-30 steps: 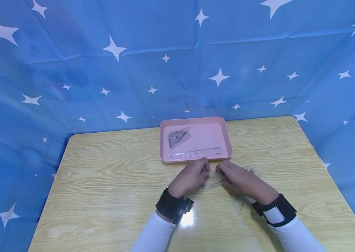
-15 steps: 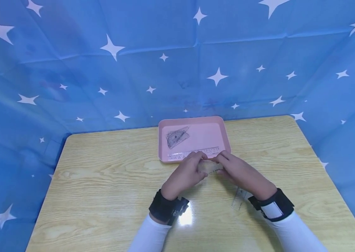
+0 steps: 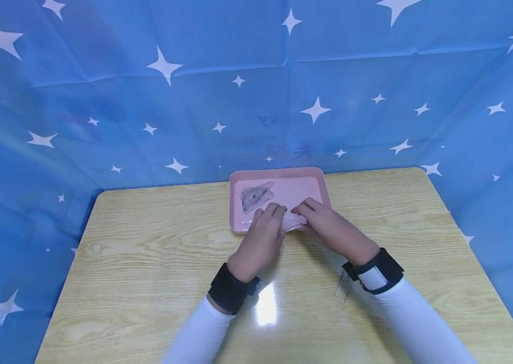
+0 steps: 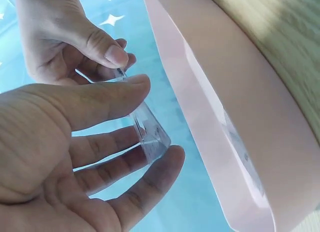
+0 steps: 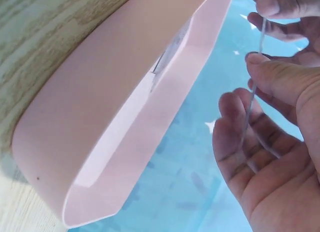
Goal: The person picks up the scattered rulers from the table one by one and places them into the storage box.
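Note:
My left hand (image 3: 260, 240) and right hand (image 3: 335, 231) together hold a clear flat plastic piece (image 3: 290, 221) over the front edge of the pink tray (image 3: 233, 202). Printed marks show on the piece, and it has an angled corner in the left wrist view. There my left thumb (image 4: 132, 89) lies against one face, with the fingers behind it. Seen nearly edge-on in the right wrist view, the piece (image 5: 257, 74) is pinched by both hands. A clear protractor (image 3: 256, 196) overlaps a clear pointed plastic shape inside the tray. The clear ruler (image 3: 248, 222) is mostly hidden behind my hands.
Another clear plastic piece (image 3: 342, 287) lies on the wooden table (image 3: 156, 253), partly hidden by my right wristband (image 3: 374, 273). A blue star-patterned cloth (image 3: 247, 111) hangs behind and beside the table, close behind the tray.
Both hands have moved forward from the table in front of the tray to above its front edge, carrying the clear plastic piece. The ruler in the tray has become mostly covered by them.

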The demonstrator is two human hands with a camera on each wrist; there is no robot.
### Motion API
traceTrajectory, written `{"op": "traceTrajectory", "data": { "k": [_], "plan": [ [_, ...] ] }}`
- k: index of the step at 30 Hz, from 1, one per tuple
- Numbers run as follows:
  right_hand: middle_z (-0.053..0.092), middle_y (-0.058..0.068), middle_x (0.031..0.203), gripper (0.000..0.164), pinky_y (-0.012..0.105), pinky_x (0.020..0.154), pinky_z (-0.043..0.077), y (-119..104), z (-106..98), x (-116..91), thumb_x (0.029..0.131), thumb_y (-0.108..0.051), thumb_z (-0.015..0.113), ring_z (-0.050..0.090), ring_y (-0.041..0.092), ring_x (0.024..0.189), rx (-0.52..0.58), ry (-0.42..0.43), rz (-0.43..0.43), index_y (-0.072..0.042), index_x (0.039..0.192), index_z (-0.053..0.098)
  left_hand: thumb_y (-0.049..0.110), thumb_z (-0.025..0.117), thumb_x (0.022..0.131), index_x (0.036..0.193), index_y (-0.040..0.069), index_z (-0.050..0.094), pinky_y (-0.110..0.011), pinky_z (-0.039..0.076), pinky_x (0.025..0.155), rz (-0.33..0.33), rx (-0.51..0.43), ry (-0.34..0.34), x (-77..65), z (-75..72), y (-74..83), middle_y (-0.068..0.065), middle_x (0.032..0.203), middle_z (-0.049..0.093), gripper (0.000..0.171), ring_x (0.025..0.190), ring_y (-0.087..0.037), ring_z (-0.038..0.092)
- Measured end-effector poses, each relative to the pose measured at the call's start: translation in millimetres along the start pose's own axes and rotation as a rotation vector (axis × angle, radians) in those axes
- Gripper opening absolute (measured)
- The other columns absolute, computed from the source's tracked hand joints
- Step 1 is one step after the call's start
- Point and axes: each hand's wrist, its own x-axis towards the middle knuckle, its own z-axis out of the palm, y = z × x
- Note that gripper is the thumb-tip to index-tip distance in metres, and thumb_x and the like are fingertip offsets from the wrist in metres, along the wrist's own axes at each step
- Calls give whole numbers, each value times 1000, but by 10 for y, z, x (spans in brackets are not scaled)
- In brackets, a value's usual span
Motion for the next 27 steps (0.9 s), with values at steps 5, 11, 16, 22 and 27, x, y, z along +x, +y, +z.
{"op": "traceTrajectory", "data": {
  "k": [5,11,16,22,27],
  "plan": [
    [64,9,112,37,32,90,56,9,34,166,92,-5,77,61,19,103,2,-16,-2,-5,126,64,4,75,91,132,-4,61,-45,45,107,-23,25,4,75,-47,-111,-16,132,62,44,126,-29,58],
    [65,11,116,38,34,95,56,24,63,361,93,-5,75,64,21,109,9,-17,19,-5,129,65,6,78,90,135,-6,59,-51,44,112,-47,38,-4,149,-128,-237,-19,136,59,50,129,-33,57],
    [66,12,119,41,37,100,54,45,87,493,93,-8,76,64,25,113,-15,-8,6,-5,133,66,9,81,89,135,-7,60,-46,46,110,-59,60,3,216,-179,-337,-20,136,59,53,127,-35,58],
    [67,15,127,43,43,104,52,69,138,593,94,-10,75,63,30,120,-69,-12,-26,-4,135,65,9,81,89,135,-7,61,-45,51,102,-93,59,-7,297,-180,-458,-19,128,60,52,113,-35,63],
    [65,19,135,43,45,111,47,103,222,642,96,-9,71,61,34,128,-105,-3,-66,-2,137,63,11,78,91,128,-5,64,-44,55,91,-124,72,-34,374,-183,-562,-19,121,59,43,97,-35,66]
  ]
}}
